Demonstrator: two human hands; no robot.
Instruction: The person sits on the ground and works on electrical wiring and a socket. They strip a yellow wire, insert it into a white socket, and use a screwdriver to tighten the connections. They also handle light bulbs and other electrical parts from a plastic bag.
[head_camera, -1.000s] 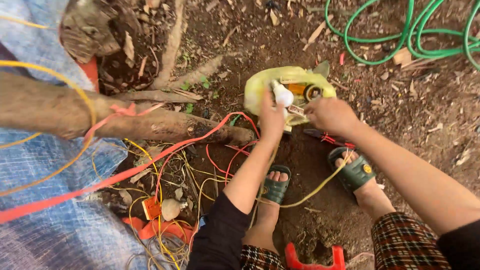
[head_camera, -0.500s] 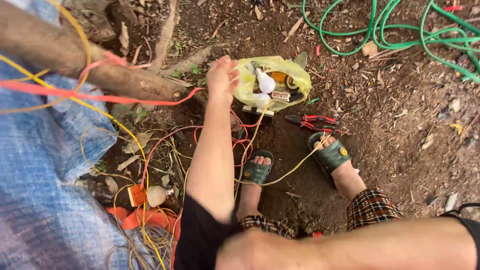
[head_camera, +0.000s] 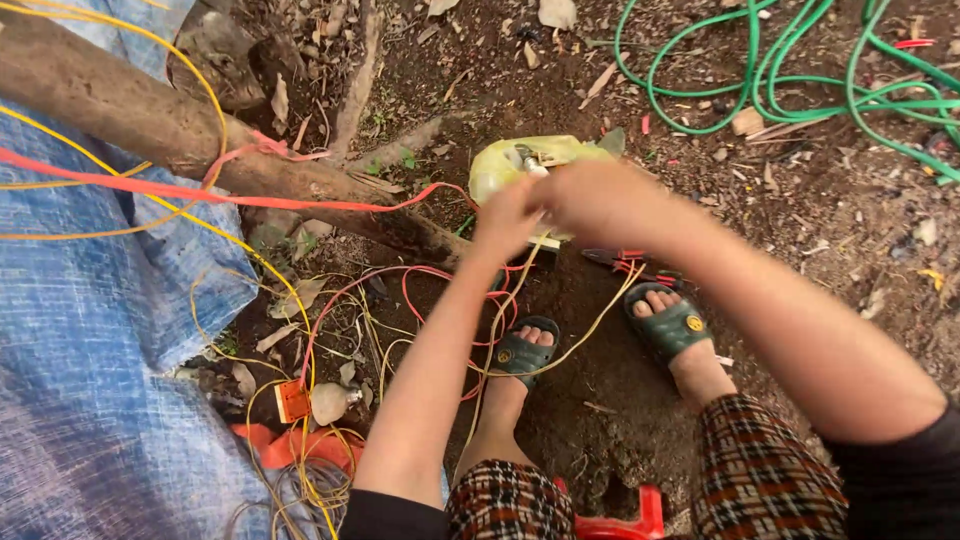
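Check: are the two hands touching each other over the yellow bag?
Touching. In the head view the left hand and right hand meet with no gap, blurred, just in front of the yellow bag.

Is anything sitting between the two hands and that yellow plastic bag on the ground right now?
Nothing visible does. The left hand and right hand are both right at the near edge of the yellow plastic bag, partly covering it. The red-handled pliers lie on the soil nearer the feet, off the path.
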